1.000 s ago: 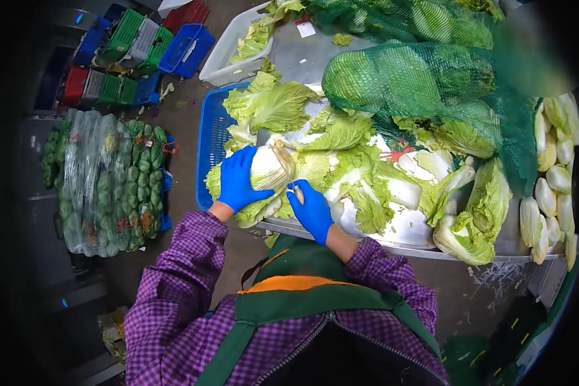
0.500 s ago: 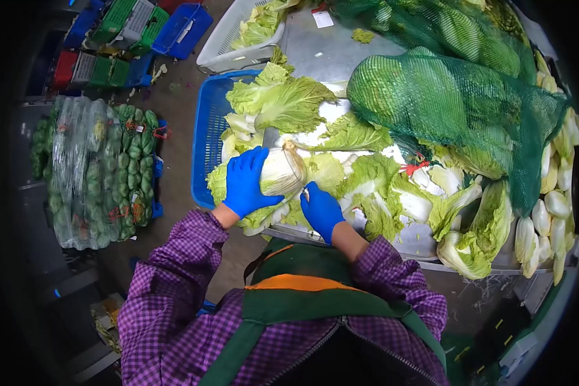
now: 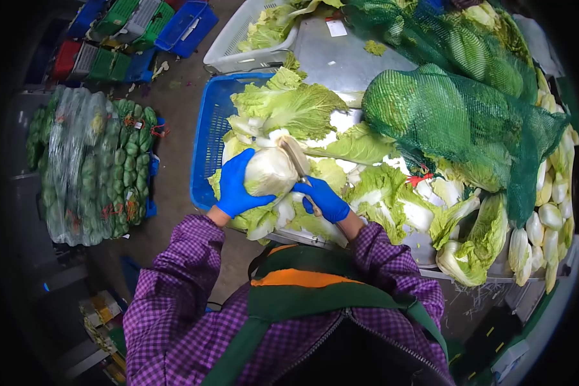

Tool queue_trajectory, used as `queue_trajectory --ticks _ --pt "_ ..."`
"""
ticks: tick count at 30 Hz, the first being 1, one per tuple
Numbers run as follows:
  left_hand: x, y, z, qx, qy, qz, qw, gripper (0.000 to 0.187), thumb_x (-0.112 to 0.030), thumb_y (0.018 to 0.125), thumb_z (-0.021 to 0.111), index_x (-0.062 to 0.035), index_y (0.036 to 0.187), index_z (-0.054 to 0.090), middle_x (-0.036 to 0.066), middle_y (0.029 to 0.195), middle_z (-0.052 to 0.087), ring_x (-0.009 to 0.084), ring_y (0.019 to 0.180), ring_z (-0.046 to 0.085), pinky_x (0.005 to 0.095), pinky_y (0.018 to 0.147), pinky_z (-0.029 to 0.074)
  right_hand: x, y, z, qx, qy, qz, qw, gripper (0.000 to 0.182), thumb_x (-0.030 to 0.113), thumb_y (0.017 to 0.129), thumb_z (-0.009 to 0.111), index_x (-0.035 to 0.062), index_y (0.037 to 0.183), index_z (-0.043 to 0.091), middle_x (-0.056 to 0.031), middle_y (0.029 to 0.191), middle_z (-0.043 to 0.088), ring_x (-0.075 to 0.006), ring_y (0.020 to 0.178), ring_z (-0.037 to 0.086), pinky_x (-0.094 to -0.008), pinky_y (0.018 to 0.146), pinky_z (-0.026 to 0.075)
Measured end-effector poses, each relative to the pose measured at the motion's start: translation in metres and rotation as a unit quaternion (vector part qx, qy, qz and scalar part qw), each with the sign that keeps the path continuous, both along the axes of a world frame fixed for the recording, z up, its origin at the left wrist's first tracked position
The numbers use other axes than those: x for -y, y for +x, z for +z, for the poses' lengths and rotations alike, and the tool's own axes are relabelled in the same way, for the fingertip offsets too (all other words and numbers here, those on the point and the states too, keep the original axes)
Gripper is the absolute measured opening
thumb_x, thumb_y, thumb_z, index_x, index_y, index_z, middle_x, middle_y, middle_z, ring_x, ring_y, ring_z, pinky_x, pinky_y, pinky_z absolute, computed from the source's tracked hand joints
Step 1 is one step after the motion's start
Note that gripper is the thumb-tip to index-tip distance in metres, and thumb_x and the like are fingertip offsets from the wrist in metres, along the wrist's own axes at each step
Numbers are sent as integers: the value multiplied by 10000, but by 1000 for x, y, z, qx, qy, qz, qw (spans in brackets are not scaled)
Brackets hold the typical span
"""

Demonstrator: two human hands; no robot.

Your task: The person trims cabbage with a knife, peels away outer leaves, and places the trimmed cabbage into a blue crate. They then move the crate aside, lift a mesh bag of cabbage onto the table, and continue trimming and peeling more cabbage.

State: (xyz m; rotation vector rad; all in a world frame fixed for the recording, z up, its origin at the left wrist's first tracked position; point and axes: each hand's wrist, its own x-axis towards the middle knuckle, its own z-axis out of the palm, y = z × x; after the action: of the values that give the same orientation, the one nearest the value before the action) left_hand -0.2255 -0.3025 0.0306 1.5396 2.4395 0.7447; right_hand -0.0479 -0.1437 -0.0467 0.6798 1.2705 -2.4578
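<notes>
My left hand (image 3: 239, 186), in a blue glove, grips a pale cabbage (image 3: 269, 172) from its left side. In my blue-gloved right hand (image 3: 323, 200) is a knife (image 3: 294, 156), its handle showing below my fingers. The blade lies against the right side of the cabbage, near its stem end. Loose green and white leaves (image 3: 302, 109) lie behind the cabbage and beside it. Under part of the leaves is a blue basket (image 3: 206, 135), at the left end of the metal table (image 3: 321, 51).
Green net bags of cabbages (image 3: 431, 109) lie at the right, with trimmed cabbages (image 3: 535, 231) beyond. A white basket (image 3: 222, 55) holds leaves behind. Wrapped vegetables (image 3: 77, 167) are stacked at the left, below coloured crates (image 3: 109, 64).
The cabbage has turned in my left hand and shows a paler side. The knife has come up beside it and its blade is now visible. My right hand has shifted slightly right.
</notes>
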Motion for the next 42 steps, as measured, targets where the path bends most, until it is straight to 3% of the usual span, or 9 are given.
queue_trajectory --ticks 2,6,8,13,17,25,31,38,42 --pt "2 12 8 -53 12 1 999 1000 -462 515 836 -20 1298 397 170 1227 483 344 1124 460 441 975 345 2 -10 24 -46 -84 -104 990 282 212 875 549 20 1083 551 -17 566 452 -84 395 447 -220 350 323" --pt "-3 34 28 -38 161 93 982 1027 -437 578 825 -17 1357 303 173 1345 352 335 1214 376 434 1012 312 -36 -22 127 -34 111 -75 990 508 294 842 638 -9 1218 482 -29 647 528 -81 416 444 -224 396 375" --pt "-18 42 46 148 252 115 949 931 -406 672 776 -15 1368 297 164 1347 345 311 1242 351 421 1038 286 -41 -26 164 -30 245 -110 963 639 321 757 731 -8 1238 469 -48 712 573 -80 432 452 -226 411 393" --pt "-42 48 33 319 279 228 877 433 -216 857 610 -30 1226 482 102 1201 473 222 1159 429 337 1015 317 -54 -22 159 -38 301 -26 953 666 276 721 758 -4 1247 460 -64 759 589 -83 453 488 -227 399 395" --pt "-22 42 33 411 295 194 841 426 -208 856 609 -43 1228 483 109 1204 482 221 1137 453 336 1001 335 -73 -21 130 -8 295 -114 949 708 246 761 714 12 1339 378 -36 705 559 -82 436 461 -228 392 375" --pt "-22 51 33 329 274 136 894 442 -185 848 616 -51 1245 476 103 1238 491 228 1182 434 349 1021 317 -68 -62 126 -19 304 -61 951 797 356 750 729 -25 1345 362 -28 678 550 -84 456 475 -235 405 386" --pt "-30 44 38 456 303 135 826 455 -184 856 606 -59 1269 461 93 1271 457 210 1203 415 335 1033 310 -50 -69 128 -27 347 -53 936 931 443 661 783 -62 1320 361 -116 916 621 -95 549 535 -223 430 408" --pt "-41 31 39 499 284 92 814 504 -166 826 633 -64 1286 454 82 1285 442 204 1211 407 331 1033 319 -80 -90 130 -15 298 -18 954 564 427 748 720 24 1108 557 -6 636 552 -56 432 442 -219 374 356" --pt "-43 30 41 252 241 61 935 525 -200 803 621 -93 1295 473 125 1336 430 259 1221 418 363 1040 313 -83 -92 106 -45 280 -105 953 530 418 761 715 -1 1053 573 -6 626 545 -71 441 454 -229 393 375"
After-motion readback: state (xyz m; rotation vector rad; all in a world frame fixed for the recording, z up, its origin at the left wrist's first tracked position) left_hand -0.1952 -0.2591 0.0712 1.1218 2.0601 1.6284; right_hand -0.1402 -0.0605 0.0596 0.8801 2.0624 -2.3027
